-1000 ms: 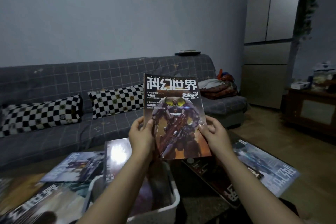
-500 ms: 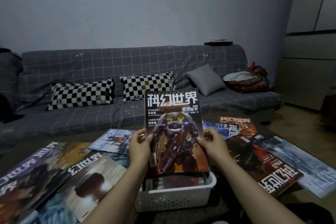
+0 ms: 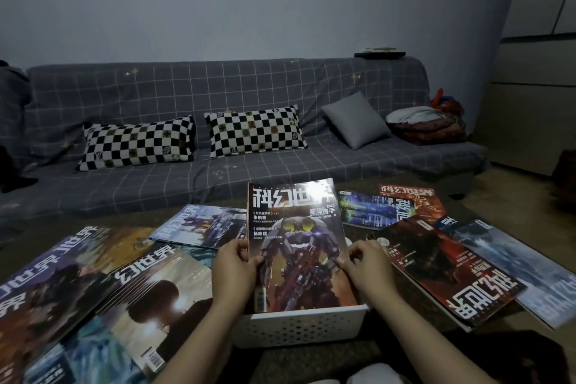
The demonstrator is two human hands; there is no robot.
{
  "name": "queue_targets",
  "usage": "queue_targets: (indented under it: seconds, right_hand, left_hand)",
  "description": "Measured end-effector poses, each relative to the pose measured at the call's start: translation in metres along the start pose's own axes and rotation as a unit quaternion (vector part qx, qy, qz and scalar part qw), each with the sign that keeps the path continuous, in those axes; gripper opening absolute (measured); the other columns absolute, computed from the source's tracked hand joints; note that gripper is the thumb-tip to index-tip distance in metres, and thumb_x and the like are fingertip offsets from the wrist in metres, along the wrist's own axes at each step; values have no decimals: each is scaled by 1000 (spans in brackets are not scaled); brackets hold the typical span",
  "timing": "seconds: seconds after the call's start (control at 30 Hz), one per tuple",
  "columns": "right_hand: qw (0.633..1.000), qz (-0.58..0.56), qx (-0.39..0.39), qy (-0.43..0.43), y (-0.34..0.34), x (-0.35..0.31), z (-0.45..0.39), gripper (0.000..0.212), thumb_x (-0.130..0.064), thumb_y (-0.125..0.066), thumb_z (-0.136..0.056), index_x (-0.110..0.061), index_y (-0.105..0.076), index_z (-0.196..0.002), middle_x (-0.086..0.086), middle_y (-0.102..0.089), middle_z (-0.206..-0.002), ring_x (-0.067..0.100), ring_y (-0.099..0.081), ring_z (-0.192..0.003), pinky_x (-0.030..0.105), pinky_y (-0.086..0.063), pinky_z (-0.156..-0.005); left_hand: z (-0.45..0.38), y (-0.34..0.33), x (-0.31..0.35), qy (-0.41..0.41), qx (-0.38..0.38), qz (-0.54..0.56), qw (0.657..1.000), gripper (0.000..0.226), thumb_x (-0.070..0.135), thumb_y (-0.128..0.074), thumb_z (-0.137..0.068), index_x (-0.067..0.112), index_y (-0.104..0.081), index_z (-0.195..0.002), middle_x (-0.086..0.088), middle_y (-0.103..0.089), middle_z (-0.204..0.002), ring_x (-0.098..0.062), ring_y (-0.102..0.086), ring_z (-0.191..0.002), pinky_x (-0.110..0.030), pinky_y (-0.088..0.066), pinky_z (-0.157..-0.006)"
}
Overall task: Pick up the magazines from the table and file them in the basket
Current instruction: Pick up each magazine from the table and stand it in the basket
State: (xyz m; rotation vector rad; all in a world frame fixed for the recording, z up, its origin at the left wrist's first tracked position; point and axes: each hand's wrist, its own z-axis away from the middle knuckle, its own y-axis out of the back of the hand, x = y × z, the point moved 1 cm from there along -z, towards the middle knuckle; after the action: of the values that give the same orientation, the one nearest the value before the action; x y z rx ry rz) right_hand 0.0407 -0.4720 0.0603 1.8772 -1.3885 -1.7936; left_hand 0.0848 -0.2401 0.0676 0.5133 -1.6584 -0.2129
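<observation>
both hands on the robot-cover magazine (image 3: 297, 246) here, left hand (image 3: 235, 262) pinching its left edge, right hand (image 3: 367, 262) clamped on the right edge, thumbs on the cover. the magazine stands upright, leaning back a little, its bottom edge down inside the white perforated basket (image 3: 299, 329) at the near edge of the table (image 3: 131, 223). more magazines lie flat all round: a red-cover one (image 3: 452, 271) just right of the basket, a pale blue one (image 3: 199, 224) behind the left hand, a silhouette cover (image 3: 137, 309) on the near left. grey checked sofa (image 3: 218, 93) behind, two chequered pillows (image 3: 138, 143) on it.
</observation>
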Motion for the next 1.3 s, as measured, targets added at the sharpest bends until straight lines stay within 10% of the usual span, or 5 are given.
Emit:
queue_targets:
  seconds: [0.27, 0.73, 1.0, 1.3]
  right_hand:
    - [998, 57, 22, 1, -9, -1, 0, 46, -43, -66, -79, -23, -54, -119, 0, -54, -117, 21, -44, -115, 35, -43, -88]
    - [995, 17, 58, 76, -9, -33, 23, 54, -44, -64, -81, -29, -49, -131, -4, -51, -114, 19, -36, -114, 32, -29, -92]
    - [964, -94, -98, 227, -51, -112, 46, 38, -36, -59, -87, -27, -55, -124, -6, -54, -125, 14, -40, -123, 30, -34, -102]
    - [913, 30, -257, 315, -119, -178, 38, 48, -38, -56, -89, -17, -51, -132, 2, -55, -134, 19, -48, -123, 28, -37, -99]
  left_hand:
    - [3, 3, -1, -57, 25, -97, 993, 33, 21, -72, -81, 9, -61, -110, -7, -60, -110, -21, -58, -96, -33, -49, -83]
    - [21, 27, 5, -77, 11, -17, 997, 35, 22, -66, -86, 12, -63, -120, -1, -66, -113, -5, -55, -92, -17, -41, -78]
    - [24, 75, -20, -16, 58, -12, 998, 31, 29, -59, -90, 12, -64, -117, -5, -64, -119, -19, -59, -107, -37, -48, -93]
    - [7, 121, -71, 139, 103, -79, 982, 49, 37, -52, -92, 12, -50, -134, -14, -45, -144, -33, -41, -131, -50, -33, -108]
